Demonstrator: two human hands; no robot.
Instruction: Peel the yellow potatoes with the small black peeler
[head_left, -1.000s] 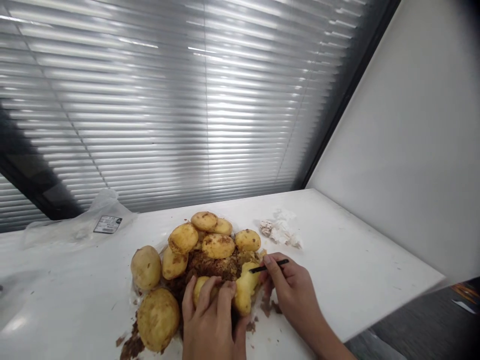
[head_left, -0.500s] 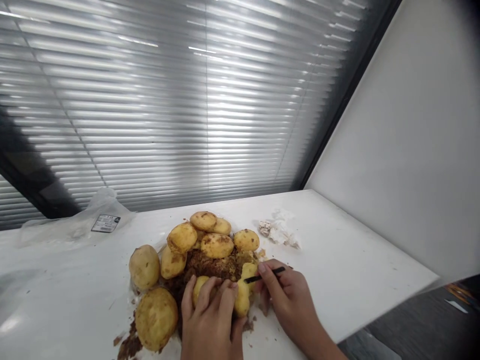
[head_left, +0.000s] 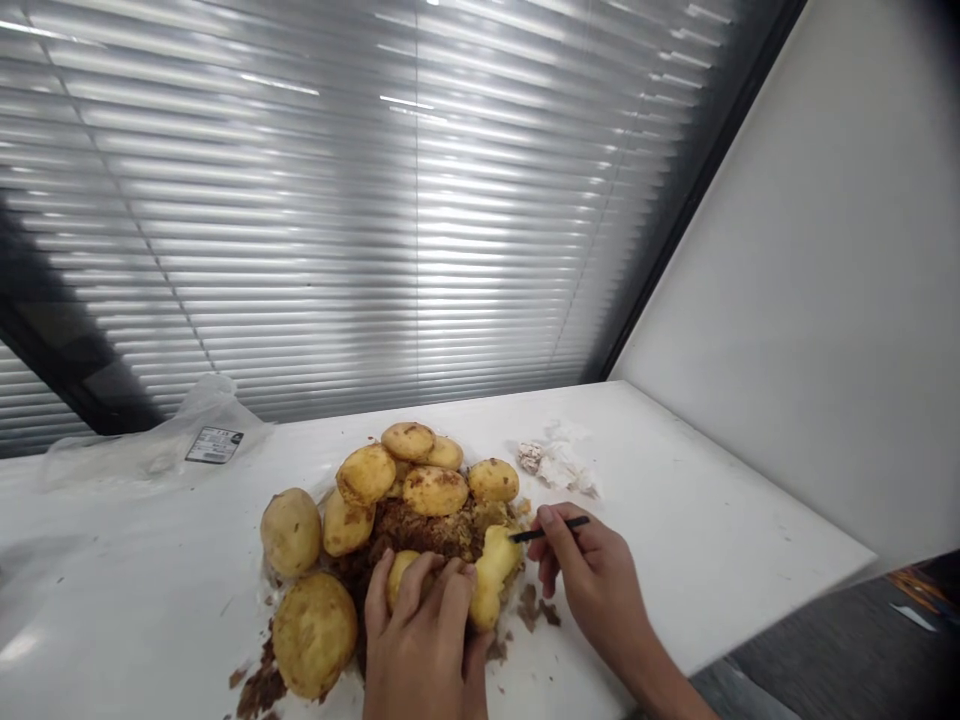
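My left hand (head_left: 424, 625) curls over a yellow potato (head_left: 401, 575), its fingers hiding most of it. By its fingertips and thumb is a pale yellow, unevenly carved potato piece (head_left: 493, 575); whether it belongs to the same potato I cannot tell. My right hand (head_left: 592, 570) pinches a thin black stick-like tool (head_left: 559, 529), whose tip is at the upper right edge of the carved piece. Brown soil-like peelings (head_left: 427, 532) lie heaped just beyond my left hand. Several whole potatoes (head_left: 435, 491) ring the heap at the back and left.
A large potato (head_left: 315, 635) is left of my left hand, with brown scraps (head_left: 260, 688) beside it. Crumpled white tissue (head_left: 562, 468) lies behind on the white table (head_left: 697, 520). A clear plastic bag (head_left: 161, 450) with a label rests at the back left, before window blinds (head_left: 360, 250).
My right hand has moved slightly right with the black tool, uncovering more of the carved piece and some brown scraps. My left hand keeps its place.
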